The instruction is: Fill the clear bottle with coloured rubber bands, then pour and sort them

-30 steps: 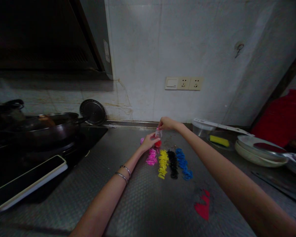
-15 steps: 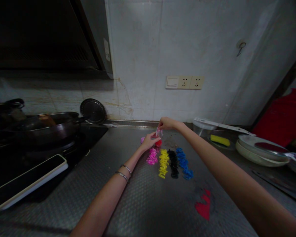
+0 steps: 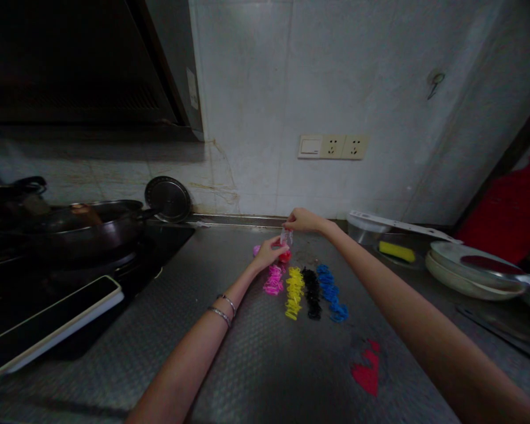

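My right hand (image 3: 301,219) is closed in a pinch on a small clear bag (image 3: 286,237) held above the metal counter (image 3: 265,353). My left hand (image 3: 268,253) is curled just below the bag, its fingers touching small red pieces (image 3: 284,257); a pink bit (image 3: 257,249) lies behind it. In front of the hands lie rows of small bands: pink (image 3: 273,280), yellow (image 3: 294,291), black (image 3: 311,292) and blue (image 3: 331,292).
A dark pan (image 3: 88,227) sits on the stove at left, with a round lid (image 3: 168,199) leaning on the wall. A black-and-white board (image 3: 48,327) lies at front left. At right are a clear container (image 3: 365,228), a yellow sponge (image 3: 396,251) and stacked plates (image 3: 472,268). A red mark (image 3: 367,371) is on the counter.
Both hands stay at the clear bag; only the view has shifted slightly.
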{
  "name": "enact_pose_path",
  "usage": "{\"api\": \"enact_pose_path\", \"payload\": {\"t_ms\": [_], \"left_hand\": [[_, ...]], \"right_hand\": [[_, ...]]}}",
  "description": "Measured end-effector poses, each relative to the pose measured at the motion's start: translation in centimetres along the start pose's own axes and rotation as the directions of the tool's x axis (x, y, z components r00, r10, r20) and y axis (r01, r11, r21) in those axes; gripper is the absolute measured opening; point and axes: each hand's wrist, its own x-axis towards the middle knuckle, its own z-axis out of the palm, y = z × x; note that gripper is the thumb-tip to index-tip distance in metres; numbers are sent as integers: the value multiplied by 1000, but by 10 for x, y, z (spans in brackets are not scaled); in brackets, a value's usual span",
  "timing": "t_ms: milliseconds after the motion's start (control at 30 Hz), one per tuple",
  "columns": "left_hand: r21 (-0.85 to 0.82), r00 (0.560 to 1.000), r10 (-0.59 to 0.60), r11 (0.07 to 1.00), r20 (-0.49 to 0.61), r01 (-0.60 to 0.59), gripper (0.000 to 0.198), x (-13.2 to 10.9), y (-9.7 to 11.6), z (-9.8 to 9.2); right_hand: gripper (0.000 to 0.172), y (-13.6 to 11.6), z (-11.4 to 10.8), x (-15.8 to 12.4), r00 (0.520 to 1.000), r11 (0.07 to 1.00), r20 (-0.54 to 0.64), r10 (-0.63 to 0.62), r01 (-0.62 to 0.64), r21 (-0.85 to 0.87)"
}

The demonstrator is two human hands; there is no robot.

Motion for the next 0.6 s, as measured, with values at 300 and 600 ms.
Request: {"api": "enact_pose_path", "payload": {"t_ms": [300,600], "left_hand": [[-50,1000,10,999,21,-9,35,1,-3,-2],[-94,996,21,995,89,-13,39,5,3,-2]], "right_hand": [[36,34,37,-16,934,918,-333,133,11,396],[32,39,97,-25,967,830,-232,101,46,556]]}}
